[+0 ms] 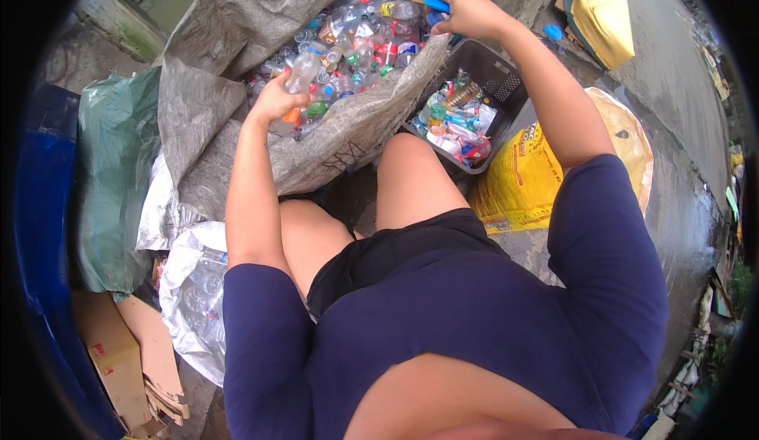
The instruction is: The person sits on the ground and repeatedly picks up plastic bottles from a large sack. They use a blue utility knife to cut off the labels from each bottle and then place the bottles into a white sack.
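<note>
My left hand (273, 100) is closed around a clear plastic bottle (303, 71) over the mouth of a large grey woven sack (212, 84). In this sack lies a heap of plastic bottles (360, 52), many clear, with red, green and blue caps and labels. My right hand (468, 13) is above the sack's far right edge, its fingers closed on a blue-handled tool (435, 4). A narrow brownish end sticks out of the tool toward the left; its exact kind is hard to make out.
A dark plastic crate (506, 84) with mixed plastic scraps stands right of the sack. Beside it is a yellow sack (518, 175). To the left are a green sack (118, 171), a white bag of bottles (190, 298) and cardboard (111, 349). A yellow bundle (602, 17) lies far right.
</note>
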Motion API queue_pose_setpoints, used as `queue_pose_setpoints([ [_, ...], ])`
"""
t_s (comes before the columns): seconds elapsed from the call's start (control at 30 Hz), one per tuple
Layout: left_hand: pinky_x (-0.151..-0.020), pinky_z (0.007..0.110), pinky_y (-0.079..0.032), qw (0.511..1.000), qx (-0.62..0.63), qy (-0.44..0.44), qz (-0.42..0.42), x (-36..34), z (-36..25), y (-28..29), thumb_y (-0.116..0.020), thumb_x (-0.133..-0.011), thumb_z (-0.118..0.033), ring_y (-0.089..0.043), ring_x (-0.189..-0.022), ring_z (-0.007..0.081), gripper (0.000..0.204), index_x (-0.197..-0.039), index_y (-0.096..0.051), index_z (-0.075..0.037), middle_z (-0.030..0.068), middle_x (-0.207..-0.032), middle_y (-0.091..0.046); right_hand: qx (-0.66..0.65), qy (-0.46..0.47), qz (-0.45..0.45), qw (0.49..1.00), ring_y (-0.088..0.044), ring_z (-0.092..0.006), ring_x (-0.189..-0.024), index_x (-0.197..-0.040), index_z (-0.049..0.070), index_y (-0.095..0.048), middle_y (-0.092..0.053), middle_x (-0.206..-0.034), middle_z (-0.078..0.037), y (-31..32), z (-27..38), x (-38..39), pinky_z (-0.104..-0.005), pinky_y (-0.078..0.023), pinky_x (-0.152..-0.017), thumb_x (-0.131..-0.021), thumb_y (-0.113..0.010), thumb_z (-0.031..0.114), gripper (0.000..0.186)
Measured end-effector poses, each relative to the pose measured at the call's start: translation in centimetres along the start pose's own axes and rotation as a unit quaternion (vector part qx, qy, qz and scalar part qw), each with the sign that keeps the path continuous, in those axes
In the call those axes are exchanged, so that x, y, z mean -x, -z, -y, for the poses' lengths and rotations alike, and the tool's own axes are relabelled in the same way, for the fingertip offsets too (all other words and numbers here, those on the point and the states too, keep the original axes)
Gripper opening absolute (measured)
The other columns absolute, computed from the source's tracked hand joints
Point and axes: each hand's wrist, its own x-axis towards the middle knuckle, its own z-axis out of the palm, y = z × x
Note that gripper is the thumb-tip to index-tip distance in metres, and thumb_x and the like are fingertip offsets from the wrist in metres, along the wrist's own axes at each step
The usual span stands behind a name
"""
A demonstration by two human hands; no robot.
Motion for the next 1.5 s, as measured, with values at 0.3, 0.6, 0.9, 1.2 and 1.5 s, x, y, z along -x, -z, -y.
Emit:
queue_pose_setpoints([
  [0.3, -0.092, 0.034, -0.041, 0.912, 0.365, 0.095, -0.160, 0.8, 4.7, -0.8, -0.061, -0.083, -0.045, -0.054, -0.107, 0.0226, 0.065, -0.122, -0.046, 0.004, 0.0142, -0.118, -0.056, 0.143, -0.390, 0.066, 0.907, -0.062, -0.0298, -0.082, -0.099, 0.000, -0.058, -0.063, -0.089, -0.018, 9.5, -0.5, 28.9, -0.0360, -0.046, -0.074, -0.070, -0.070, 0.015, 0.034],
  [0.6, -0.080, 0.039, -0.050, 0.807, 0.568, -0.034, -0.159, 0.3, -2.4, 1.1, -0.058, -0.085, -0.045, -0.059, -0.093, 0.0229, 0.058, -0.121, -0.042, -0.003, 0.0129, -0.108, -0.058, -0.483, -0.213, -0.024, 0.849, -0.044, -0.0064, -0.053, -0.107, 0.004, -0.049, -0.050, -0.074, -0.001, -2.9, 6.3, 14.8, -0.0208, -0.039, -0.048, -0.095, -0.043, 0.023, 0.023],
  [0.9, -0.084, 0.035, -0.046, 0.818, 0.511, -0.077, -0.254, 3.7, -6.8, 2.7, -0.059, -0.085, -0.042, -0.056, -0.095, 0.0189, 0.057, -0.122, -0.041, -0.003, 0.0094, -0.105, -0.057, -0.606, -0.112, 0.141, 0.775, -0.045, -0.0071, -0.046, -0.107, 0.005, -0.051, -0.050, -0.069, -0.001, -10.6, 17.7, 0.8, -0.0209, -0.040, -0.041, -0.097, -0.038, 0.029, 0.029],
  [1.2, -0.090, 0.035, -0.041, 0.824, 0.511, -0.076, -0.235, 5.2, -8.7, 2.4, -0.059, -0.086, -0.041, -0.053, -0.102, 0.0193, 0.056, -0.123, -0.040, -0.003, 0.0095, -0.110, -0.055, -0.556, -0.090, 0.103, 0.820, -0.042, -0.0066, -0.044, -0.097, 0.006, -0.050, -0.048, -0.066, 0.000, -11.4, 18.2, 0.0, -0.0216, -0.035, -0.040, -0.096, -0.038, 0.026, 0.023],
  [1.5, -0.087, 0.034, -0.044, 0.784, 0.559, -0.053, -0.264, 5.0, -7.0, 3.2, -0.059, -0.087, -0.040, -0.055, -0.098, 0.0194, 0.053, -0.119, -0.042, -0.002, 0.0100, -0.105, -0.057, -0.250, -0.056, 0.025, 0.966, -0.058, -0.0379, -0.095, -0.114, 0.003, -0.050, -0.062, -0.098, -0.021, -10.5, 18.1, 3.1, -0.0441, -0.045, -0.079, -0.091, -0.047, 0.030, 0.036],
])
